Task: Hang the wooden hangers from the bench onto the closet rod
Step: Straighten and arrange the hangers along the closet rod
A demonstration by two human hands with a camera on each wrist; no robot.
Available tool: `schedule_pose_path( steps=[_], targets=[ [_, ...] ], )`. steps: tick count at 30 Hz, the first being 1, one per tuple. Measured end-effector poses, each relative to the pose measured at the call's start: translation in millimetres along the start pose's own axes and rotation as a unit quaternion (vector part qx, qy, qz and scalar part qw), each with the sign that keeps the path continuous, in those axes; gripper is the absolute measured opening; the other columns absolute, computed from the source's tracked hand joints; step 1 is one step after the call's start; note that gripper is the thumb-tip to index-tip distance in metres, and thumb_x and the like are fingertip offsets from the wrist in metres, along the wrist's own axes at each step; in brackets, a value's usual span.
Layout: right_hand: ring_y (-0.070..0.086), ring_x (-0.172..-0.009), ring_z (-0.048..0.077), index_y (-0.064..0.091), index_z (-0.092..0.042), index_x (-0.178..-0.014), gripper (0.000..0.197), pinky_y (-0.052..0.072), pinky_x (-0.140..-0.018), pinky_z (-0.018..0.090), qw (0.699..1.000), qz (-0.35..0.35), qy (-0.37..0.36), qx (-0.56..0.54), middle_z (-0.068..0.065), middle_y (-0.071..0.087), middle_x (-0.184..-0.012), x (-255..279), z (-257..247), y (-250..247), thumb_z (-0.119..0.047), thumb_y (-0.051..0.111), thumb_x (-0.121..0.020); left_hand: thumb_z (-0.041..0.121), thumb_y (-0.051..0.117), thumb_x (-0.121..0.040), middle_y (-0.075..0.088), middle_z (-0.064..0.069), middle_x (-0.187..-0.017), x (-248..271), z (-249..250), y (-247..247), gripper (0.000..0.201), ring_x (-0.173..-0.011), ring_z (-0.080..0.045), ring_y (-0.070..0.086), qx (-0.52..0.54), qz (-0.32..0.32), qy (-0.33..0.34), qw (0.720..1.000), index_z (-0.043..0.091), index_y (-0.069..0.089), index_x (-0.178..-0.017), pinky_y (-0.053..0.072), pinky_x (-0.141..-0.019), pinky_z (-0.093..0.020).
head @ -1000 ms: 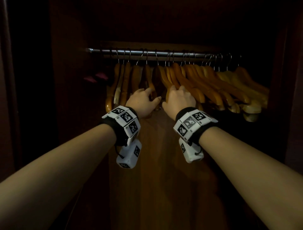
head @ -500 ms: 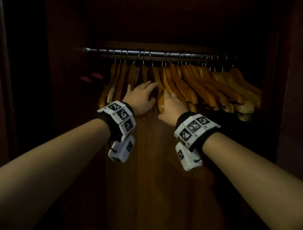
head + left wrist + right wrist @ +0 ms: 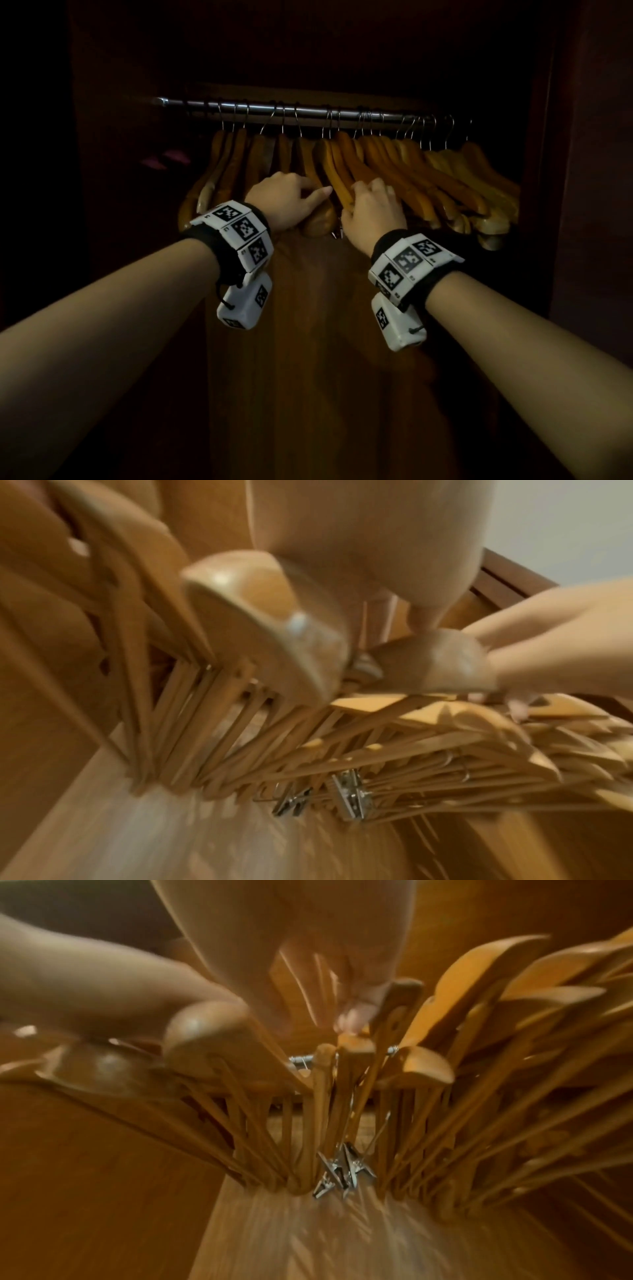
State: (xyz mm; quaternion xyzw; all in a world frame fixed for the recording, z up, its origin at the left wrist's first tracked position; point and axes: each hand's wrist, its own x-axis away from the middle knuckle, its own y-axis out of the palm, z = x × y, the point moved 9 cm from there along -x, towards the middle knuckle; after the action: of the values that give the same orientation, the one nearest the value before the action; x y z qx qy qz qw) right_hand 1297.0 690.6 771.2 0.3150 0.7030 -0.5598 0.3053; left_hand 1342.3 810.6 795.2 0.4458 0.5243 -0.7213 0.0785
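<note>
Several wooden hangers (image 3: 394,171) hang by wire hooks on the metal closet rod (image 3: 291,111). My left hand (image 3: 291,198) reaches in from the left, its fingers fairly straight and resting on the rounded end of one hanger (image 3: 318,219), the same hanger end (image 3: 267,615) seen blurred in the left wrist view. My right hand (image 3: 373,209) is just to its right, fingers curled over the sloping arm of a neighbouring hanger (image 3: 342,185) with the thumb beneath. That hand (image 3: 548,642) shows over a hanger end (image 3: 438,664). Metal clips (image 3: 339,1172) dangle below.
The closet is dark, with wooden side walls (image 3: 589,205) close on both sides and a wooden back panel (image 3: 308,342) below the hangers. Hangers crowd the rod's right half; the rod's left end (image 3: 164,102) is bare. Something pink (image 3: 164,159) lies at the left.
My right hand has shifted a little right and up, its fingers now over the hanger arm. My left hand's fingers have come down onto the hanger end beside it.
</note>
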Motion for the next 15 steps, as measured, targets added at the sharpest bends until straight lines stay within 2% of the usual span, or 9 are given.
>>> schedule_pose_path(
  steps=[2, 3, 5, 8, 10, 13, 15],
  targets=[
    [0.035, -0.127, 0.03, 0.045, -0.01, -0.13, 0.042, 0.039, -0.097, 0.038, 0.998, -0.033, -0.001, 0.047, 0.011, 0.039, -0.134, 0.6, -0.7, 8.4, -0.026, 0.053, -0.091, 0.062, 0.032, -0.091, 0.065, 0.001, -0.085, -3.2, -0.5, -2.5, 0.053, -0.078, -0.015, 0.059, -0.032, 0.018, 0.0, 0.999, 0.024, 0.067, -0.104, 0.044, -0.062, -0.027],
    [0.034, -0.127, 0.03, 0.045, -0.01, -0.13, 0.044, 0.039, -0.097, 0.038, 0.997, -0.045, 0.0, 0.062, 0.011, 0.038, -0.134, 1.4, -0.8, 12.3, -0.026, 0.055, -0.09, 0.063, 0.033, -0.09, 0.064, 0.002, -0.079, -4.4, -0.8, -4.4, 0.055, -0.073, -0.014, 0.059, -0.048, 0.024, -0.001, 0.999, 0.023, 0.069, -0.098, 0.042, -0.058, -0.026],
    [0.036, -0.125, 0.03, 0.044, -0.008, -0.13, 0.046, 0.04, -0.096, 0.038, 0.996, -0.052, 0.012, 0.076, 0.013, 0.036, -0.135, 2.5, 0.9, 16.9, -0.024, 0.058, -0.089, 0.065, 0.034, -0.089, 0.065, 0.0, -0.076, -6.8, -2.1, -8.5, 0.056, -0.07, -0.014, 0.06, -0.066, 0.039, -0.003, 0.997, 0.021, 0.07, -0.091, 0.042, -0.055, -0.025],
    [0.043, -0.12, 0.03, 0.044, -0.006, -0.129, 0.046, 0.039, -0.097, 0.037, 0.995, -0.048, 0.015, 0.091, 0.014, 0.036, -0.134, 2.3, -0.5, 20.9, -0.021, 0.059, -0.088, 0.06, 0.036, -0.091, 0.063, -0.002, -0.074, -7.3, -3.1, -13.1, 0.052, -0.071, -0.018, 0.061, -0.072, 0.058, -0.01, 0.996, 0.019, 0.068, -0.084, 0.047, -0.059, -0.028],
    [0.044, -0.12, 0.03, 0.043, -0.006, -0.129, 0.047, 0.04, -0.096, 0.038, 0.994, -0.058, 0.023, 0.094, 0.014, 0.037, -0.133, 0.6, -1.5, 24.5, -0.02, 0.059, -0.087, 0.055, 0.04, -0.092, 0.063, -0.001, -0.079, -6.1, -3.1, -14.0, 0.043, -0.078, -0.02, 0.062, -0.064, 0.07, -0.014, 0.995, 0.02, 0.064, -0.084, 0.049, -0.065, -0.03],
    [0.042, -0.122, 0.03, 0.039, -0.006, -0.131, 0.049, 0.043, -0.092, 0.038, 0.994, -0.064, 0.031, 0.086, 0.014, 0.037, -0.134, -2.3, -5.9, 30.1, -0.019, 0.058, -0.089, 0.047, 0.045, -0.092, 0.064, -0.001, -0.094, -4.1, -6.0, -10.5, 0.027, -0.09, -0.021, 0.061, -0.031, 0.077, -0.027, 0.996, 0.025, 0.061, -0.097, 0.046, -0.069, -0.031],
    [0.04, -0.123, 0.03, 0.038, -0.006, -0.132, 0.049, 0.043, -0.093, 0.038, 0.994, -0.065, 0.041, 0.081, 0.014, 0.035, -0.135, -4.8, -7.3, 33.4, -0.019, 0.058, -0.089, 0.043, 0.045, -0.093, 0.063, 0.0, -0.098, -4.5, -9.2, -5.9, 0.023, -0.093, -0.021, 0.059, -0.009, 0.07, -0.043, 0.997, 0.026, 0.058, -0.102, 0.043, -0.069, -0.03]
  ],
)
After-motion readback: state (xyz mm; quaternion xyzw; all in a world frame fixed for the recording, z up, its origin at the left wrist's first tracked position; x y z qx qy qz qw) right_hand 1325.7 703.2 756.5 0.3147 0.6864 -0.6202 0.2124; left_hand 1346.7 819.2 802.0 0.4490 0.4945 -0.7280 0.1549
